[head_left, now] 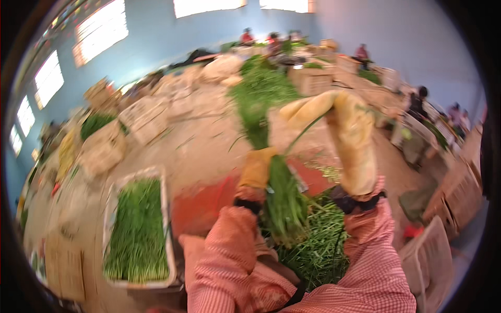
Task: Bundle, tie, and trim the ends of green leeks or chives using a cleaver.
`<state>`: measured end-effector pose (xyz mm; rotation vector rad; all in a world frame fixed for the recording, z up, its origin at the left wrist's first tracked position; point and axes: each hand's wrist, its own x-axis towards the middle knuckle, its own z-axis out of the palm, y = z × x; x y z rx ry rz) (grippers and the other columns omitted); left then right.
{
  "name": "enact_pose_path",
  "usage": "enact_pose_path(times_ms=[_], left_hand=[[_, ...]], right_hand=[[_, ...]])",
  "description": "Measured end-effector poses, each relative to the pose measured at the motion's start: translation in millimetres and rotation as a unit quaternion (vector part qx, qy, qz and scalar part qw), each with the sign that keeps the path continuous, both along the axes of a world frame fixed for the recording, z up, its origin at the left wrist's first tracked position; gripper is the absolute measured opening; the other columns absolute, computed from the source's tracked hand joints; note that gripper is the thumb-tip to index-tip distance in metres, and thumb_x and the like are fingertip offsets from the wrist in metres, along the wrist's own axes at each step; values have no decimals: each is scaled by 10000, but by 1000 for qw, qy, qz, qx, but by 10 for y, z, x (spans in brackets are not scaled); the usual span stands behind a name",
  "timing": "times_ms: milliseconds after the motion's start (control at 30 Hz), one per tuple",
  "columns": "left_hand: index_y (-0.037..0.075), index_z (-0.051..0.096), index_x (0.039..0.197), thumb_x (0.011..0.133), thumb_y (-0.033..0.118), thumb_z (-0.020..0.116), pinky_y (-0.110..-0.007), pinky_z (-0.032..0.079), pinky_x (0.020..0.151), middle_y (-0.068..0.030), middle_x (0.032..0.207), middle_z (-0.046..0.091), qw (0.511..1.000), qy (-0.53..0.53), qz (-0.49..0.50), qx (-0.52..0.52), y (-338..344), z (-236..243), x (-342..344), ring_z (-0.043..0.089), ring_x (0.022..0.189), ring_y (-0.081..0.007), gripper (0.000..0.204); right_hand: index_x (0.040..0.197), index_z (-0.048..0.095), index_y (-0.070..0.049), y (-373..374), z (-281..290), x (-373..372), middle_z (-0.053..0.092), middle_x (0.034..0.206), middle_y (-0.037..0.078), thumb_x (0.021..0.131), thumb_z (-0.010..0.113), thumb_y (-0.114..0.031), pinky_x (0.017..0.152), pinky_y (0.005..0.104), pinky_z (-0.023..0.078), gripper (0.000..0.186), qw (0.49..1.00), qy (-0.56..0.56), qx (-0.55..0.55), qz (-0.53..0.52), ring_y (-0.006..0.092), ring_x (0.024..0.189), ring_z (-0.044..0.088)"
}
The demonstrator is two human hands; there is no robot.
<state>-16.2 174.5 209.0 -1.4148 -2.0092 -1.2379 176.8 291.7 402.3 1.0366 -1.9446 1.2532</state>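
Note:
My left hand (257, 168), in an orange-yellow glove, is closed around a bunch of long green chives (284, 208). The bunch hangs down on the hand's right, with its lower ends above a loose heap of green leaves (318, 245). Higher up and to the right, my right hand (347, 125) wears a pale yellow glove and is bent toward the left. Its fingers are closed on a single chive leaf (304, 133), which runs down toward the bunch. Both sleeves are red-and-white checked, with dark bands at the wrists.
A white crate (169, 245) of lined-up chives stands at my left. A red surface (201, 206) lies under my left arm. Ahead is a long green pile (263, 94). Cardboard boxes (146, 120) line the left; a pale crate (430, 266) stands at right. Several people sit farther off.

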Motion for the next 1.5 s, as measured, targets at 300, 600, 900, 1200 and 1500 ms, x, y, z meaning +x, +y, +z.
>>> enact_pose_path(times_ms=[300,600,900,1200,1500], left_hand=[[106,711,950,890,231,649,-402,527,706,-145,893,697,879,-422,138,173,37,-348,290,676,810,-276,152],[96,703,977,897,218,641,-403,523,722,-151,913,697,857,-363,220,292,-1576,-198,291,674,823,-276,159],[86,695,1004,904,205,633,-403,519,738,-157,933,697,844,-352,180,363,-1670,126,392,672,836,-277,167],[77,687,1031,911,192,624,-403,515,754,-163,953,698,826,-340,228,387,-2017,45,587,670,849,-277,178],[59,678,1043,894,196,686,-406,512,756,-132,937,698,919,-77,318,218,-1557,-86,506,666,834,-268,203]], right_hand=[[1155,599,76,-1636,490,-1079,704,1020,145,1082,402,-281,705,258,489,415,971,-189,48,138,169,888,653],[1004,655,1,-4280,-194,-689,715,905,84,859,479,60,646,276,537,235,977,174,80,97,157,770,666],[1262,584,7,-5841,-1896,-303,632,1245,177,944,564,-197,920,221,487,379,508,-479,29,715,149,1133,603],[1228,641,-18,-5080,-887,-395,679,1179,174,908,618,-190,970,388,503,364,818,-72,356,446,329,1094,641],[1180,634,63,-1150,-173,-609,706,1007,101,1058,426,-325,896,337,511,457,990,-115,-64,-57,184,957,666]])
